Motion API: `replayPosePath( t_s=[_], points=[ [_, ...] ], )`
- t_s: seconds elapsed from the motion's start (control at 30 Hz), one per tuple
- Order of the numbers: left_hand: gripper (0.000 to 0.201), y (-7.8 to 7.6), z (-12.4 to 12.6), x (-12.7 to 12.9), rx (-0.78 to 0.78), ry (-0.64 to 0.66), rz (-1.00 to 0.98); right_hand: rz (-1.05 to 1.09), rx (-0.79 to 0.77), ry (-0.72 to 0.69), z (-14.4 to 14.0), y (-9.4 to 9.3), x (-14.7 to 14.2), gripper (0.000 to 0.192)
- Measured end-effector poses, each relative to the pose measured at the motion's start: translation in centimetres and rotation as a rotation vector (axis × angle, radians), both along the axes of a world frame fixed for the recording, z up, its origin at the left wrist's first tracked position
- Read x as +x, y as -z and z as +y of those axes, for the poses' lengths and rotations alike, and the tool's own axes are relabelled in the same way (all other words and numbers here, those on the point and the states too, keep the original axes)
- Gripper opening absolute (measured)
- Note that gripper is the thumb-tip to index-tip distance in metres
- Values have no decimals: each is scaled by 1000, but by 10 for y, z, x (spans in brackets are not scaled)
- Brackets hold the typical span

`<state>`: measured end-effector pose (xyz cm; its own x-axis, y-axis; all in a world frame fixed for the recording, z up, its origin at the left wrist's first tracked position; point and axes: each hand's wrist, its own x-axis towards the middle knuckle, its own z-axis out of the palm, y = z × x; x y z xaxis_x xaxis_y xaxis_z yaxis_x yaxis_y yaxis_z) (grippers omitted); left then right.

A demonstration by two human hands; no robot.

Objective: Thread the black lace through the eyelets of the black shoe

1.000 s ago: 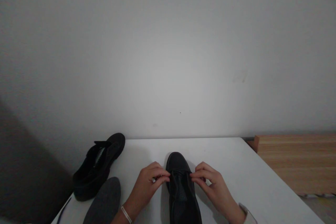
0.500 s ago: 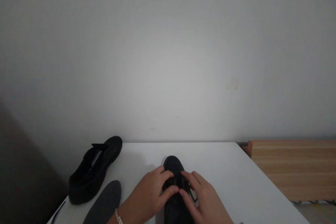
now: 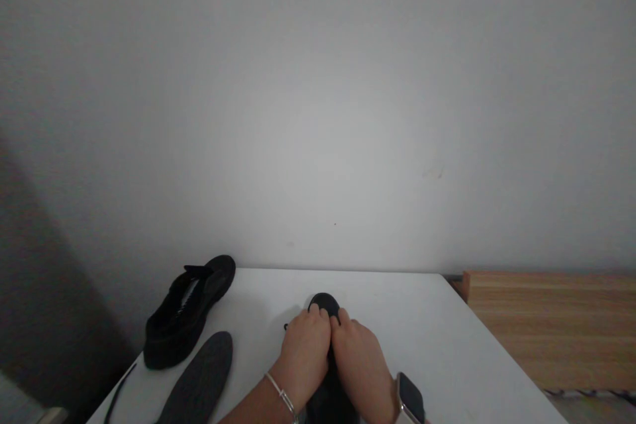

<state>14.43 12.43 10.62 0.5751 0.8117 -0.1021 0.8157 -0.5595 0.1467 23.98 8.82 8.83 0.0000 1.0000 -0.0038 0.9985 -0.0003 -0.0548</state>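
Note:
A black shoe [image 3: 325,303] lies on the white table with its toe toward the wall; its front and part of its near end show between my hands. My left hand [image 3: 307,338] is closed over the shoe's upper, fingers curled at its front. Beside it, touching, my right hand [image 3: 358,354] is closed over the other side of the upper. The fingertips and whatever they pinch there are hidden. A small dark lace end [image 3: 285,326] pokes out left of my left hand.
A second black shoe [image 3: 173,331] stands at the table's left edge. Next to it lie a dark grey insole [image 3: 201,377] and a loose black shoelace [image 3: 118,392]. The white table [image 3: 412,324] meets a pale wall; a wooden board [image 3: 536,328] is on the right.
My hands have drawn together and turned backs up, closing over the shoe's upper. The lace loop on the right is out of sight; a lace end shows on the left. The view shifted slightly.

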Motion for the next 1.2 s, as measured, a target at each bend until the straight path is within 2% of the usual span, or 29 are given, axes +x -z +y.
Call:
replayPosePath(
  t_s=[0.2,0.4,0.5,0.57,0.63,0.73,0.8,0.83,0.9,0.97,1.03,1.07,1.13,1.2],
  points=[
    [40,-2,-2,0,17,-46,6,-9,21,8,-1,-1,3,41],
    [38,3,-1,0,56,-63,-52,-5,83,31,-8,-2,6,44],
    [37,4,0,-5,97,-50,-132,80,145,33,-8,1,8,41],
    [34,0,0,-10,117,-29,-197,222,212,15,-8,0,10,36],
    [27,-10,-2,-18,86,-4,-425,421,299,-11,-8,-8,15,26],
    [22,-34,-4,-34,29,37,-1098,806,454,-77,-14,-31,25,17],
    [13,-52,-4,-46,83,33,-1477,1102,607,-123,-21,-49,33,17],
    [7,-59,-2,-52,123,26,-1631,1229,711,-124,-25,-57,37,15],
    [2,-67,2,-63,160,26,-1784,1402,927,-79,-33,-71,46,12],
    [4,-67,7,-73,192,-10,-1760,1484,1065,-23,-40,-80,54,14],
    [8,-62,10,-81,230,-77,-1567,1564,1070,-9,-45,-82,61,20],
    [13,-58,10,-83,238,-97,-1421,1615,1007,-11,-46,-80,65,22],
    [22,-50,9,-86,208,-81,-1074,1702,776,0,-47,-73,70,26],
    [28,-40,8,-86,129,-30,-763,1644,520,46,-45,-60,75,28]
  ],
)
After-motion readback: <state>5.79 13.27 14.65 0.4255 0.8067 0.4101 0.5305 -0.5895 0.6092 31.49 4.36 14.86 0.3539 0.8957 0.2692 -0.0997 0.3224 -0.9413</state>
